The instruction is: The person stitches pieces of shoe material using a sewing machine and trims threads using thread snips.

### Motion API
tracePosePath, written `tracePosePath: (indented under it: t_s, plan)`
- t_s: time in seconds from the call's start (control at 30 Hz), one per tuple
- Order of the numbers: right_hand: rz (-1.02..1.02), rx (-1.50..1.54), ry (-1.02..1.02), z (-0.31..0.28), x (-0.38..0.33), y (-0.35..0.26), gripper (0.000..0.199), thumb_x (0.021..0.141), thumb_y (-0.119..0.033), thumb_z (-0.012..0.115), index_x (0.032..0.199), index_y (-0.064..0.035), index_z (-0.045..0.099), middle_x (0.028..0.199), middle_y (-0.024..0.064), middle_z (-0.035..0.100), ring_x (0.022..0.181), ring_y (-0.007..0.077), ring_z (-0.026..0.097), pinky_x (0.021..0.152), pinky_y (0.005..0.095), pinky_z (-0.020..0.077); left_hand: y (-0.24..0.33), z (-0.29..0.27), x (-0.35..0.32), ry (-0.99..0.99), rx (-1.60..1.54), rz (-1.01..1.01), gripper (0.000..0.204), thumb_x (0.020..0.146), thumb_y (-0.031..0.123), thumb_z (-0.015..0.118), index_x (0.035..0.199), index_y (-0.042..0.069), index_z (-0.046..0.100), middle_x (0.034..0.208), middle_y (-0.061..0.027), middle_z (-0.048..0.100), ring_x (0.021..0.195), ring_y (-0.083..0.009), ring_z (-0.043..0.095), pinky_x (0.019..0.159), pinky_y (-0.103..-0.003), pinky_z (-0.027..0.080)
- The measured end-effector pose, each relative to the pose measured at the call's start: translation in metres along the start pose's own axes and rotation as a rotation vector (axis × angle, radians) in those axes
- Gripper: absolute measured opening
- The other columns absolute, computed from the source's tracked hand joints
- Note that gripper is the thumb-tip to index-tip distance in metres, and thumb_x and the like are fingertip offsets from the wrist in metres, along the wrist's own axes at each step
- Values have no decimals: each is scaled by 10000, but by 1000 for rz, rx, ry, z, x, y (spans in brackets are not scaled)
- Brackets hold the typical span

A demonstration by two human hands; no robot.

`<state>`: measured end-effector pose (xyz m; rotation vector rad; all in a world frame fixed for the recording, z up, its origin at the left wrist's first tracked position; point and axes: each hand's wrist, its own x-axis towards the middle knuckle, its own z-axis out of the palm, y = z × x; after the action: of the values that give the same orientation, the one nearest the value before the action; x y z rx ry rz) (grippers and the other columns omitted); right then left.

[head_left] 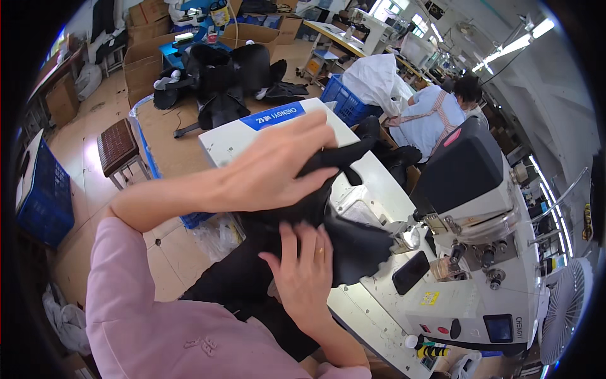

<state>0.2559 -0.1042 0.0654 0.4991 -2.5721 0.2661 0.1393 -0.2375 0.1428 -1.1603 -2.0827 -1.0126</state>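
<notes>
garment workshop | industrial sewing machine [480,252] | cardboard boxes [148,38] | fabric piles [221,82]

We see a bright, even scene, lit by ceiling tubes [514,44] and windows [420,24] at upper right. Shadows are soft. Mild glare on the white machine [486,297]. Heavy fisheye bending and black corners; the far room is slightly soft.

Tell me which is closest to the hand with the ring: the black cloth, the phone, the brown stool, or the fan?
From the right hand:
1. Black cloth, right under it, touching.
2. Phone, just to its right on the machine table.
3. Brown stool, far left on the floor.
4. Fan, at the far right edge.
</notes>
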Motion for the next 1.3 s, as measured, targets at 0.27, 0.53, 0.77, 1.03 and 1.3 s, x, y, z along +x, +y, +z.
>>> tracePosePath:
  t_s: [0.27, 0.53, 0.77, 1.03, 1.3]
  plan:
    - [40, 328, -81, 20, -64, 48, 362, 672, -270, 819, 798, -56, 555, 902, 90, 493, 871, 274, 518, 747, 395, 438, 9, 47, -17, -390, 7, 363, 346, 759, -59, 539, 1057, 88, 635, 1119, -88, 587, 1109, -274, 538, 1087, -479, 226]
    - [219, 842, 170, -18, -80, 69, 330, 711, -103, 820, 734, -38, 498, 788, 75, 491, 693, 216, 508, 632, 287, 426, -30, 67, 13, -848, -742, 162, 552, 1016, 415, 282, 1018, 24, 672, 899, -52, 656, 926, -174, 603, 1076, -437, 294]
    - [712, 1461, 352, -26, -68, 120, 219, 826, -52, 718, 878, -41, 505, 1040, 40, 538, 902, 95, 502, 826, 233, 408, -43, 155, 46, -771, -1092, -512, 347, 929, 320, 613, 919, -21, 678, 786, 26, 629, 732, -28, 526, 667, -196, 418]
    - [885, 1456, 446, -16, -74, 159, 213, 855, -76, 702, 1010, -27, 564, 1020, 31, 608, 950, 89, 560, 855, 249, 457, -26, 203, 80, -713, -886, -708, 343, 890, 265, 665, 1068, -29, 678, 968, -57, 681, 879, -104, 608, 820, -234, 470]
    - [916, 1366, 573, -2, -77, 161, 125, 874, -47, 658, 911, -66, 540, 1020, 35, 594, 871, 72, 540, 717, 204, 447, -33, 222, 81, -560, -904, -461, 267, 762, 100, 748, 998, -9, 688, 936, -76, 684, 867, -158, 622, 798, -279, 496]
